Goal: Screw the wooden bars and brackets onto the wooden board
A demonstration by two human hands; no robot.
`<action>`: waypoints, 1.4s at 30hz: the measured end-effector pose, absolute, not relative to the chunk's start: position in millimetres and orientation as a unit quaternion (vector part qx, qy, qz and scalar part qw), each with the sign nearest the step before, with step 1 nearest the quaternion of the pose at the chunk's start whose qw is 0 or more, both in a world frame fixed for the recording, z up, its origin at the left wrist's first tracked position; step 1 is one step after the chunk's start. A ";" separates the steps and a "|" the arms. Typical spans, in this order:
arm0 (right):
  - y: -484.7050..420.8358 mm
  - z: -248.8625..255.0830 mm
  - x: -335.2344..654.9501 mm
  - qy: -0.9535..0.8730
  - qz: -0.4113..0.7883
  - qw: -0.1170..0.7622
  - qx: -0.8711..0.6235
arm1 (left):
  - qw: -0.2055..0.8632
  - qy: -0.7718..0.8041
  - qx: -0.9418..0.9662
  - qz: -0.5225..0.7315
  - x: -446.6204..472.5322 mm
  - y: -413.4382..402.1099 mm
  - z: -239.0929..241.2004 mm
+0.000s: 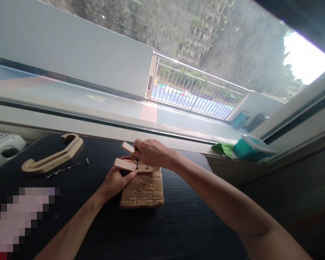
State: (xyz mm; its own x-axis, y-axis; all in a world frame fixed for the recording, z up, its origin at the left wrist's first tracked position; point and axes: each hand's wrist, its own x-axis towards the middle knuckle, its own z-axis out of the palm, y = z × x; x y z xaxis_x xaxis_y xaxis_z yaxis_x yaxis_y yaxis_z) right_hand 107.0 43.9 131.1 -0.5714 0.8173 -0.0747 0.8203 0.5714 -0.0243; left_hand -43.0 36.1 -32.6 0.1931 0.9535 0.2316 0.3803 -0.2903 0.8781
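The dark worktop (184, 224) carries a curved wooden piece (52, 157) near its far left corner and a pitted cardboard pad (143, 193) midway along, toward the far edge. A flat wooden strip (124, 165) rests across the pad's far end. The left hand (115, 182) has its grip closed on the strip. The right hand (150, 153) grips a slim tool (137, 164), tip down on the strip.

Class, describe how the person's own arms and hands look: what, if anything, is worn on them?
The left forearm and right forearm are bare, no sleeve in view. The left hand and right hand wear no gloves; no watch, bracelet or ring shows.
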 end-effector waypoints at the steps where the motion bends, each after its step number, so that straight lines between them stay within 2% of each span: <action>1: 43.6 132.6 105.8 0.886 -0.020 0.035 0.463 | 0.348 0.485 0.689 0.412 -43.3 36.0 -32.9; 6: 39.3 143.0 102.3 0.901 0.042 0.065 0.427 | 0.344 0.486 0.681 0.426 -43.1 35.1 -31.4; 12: 38.6 137.5 104.3 0.935 0.018 0.077 0.344 | 0.348 0.493 0.682 0.413 -42.8 36.4 -31.5; 17: 47.8 119.7 107.2 0.909 0.019 0.022 0.415 | 0.337 0.495 0.682 0.419 -41.4 37.3 -33.1; 22: 53.1 112.1 105.2 0.862 0.020 0.018 0.507 | 0.339 0.491 0.680 0.425 -41.2 37.4 -35.1; 34: 33.1 144.7 107.7 0.904 0.020 0.088 0.417 | 0.340 0.490 0.684 0.421 -42.5 36.9 -31.5; 38: 35.2 136.3 108.9 0.923 0.005 0.079 0.376 | 0.337 0.494 0.686 0.413 -42.3 37.2 -31.7; 42: 41.0 126.0 108.3 0.911 0.011 0.052 0.409 | 0.339 0.497 0.683 0.413 -41.8 37.2 -32.3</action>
State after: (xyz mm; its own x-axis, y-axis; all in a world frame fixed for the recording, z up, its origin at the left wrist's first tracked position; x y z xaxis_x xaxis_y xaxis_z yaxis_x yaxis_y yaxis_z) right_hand 108.3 41.0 126.0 -0.6593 0.7470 -0.0854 0.7447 0.6644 0.0626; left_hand -41.8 37.2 -32.3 0.1638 0.9599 0.2274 0.3994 -0.2753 0.8745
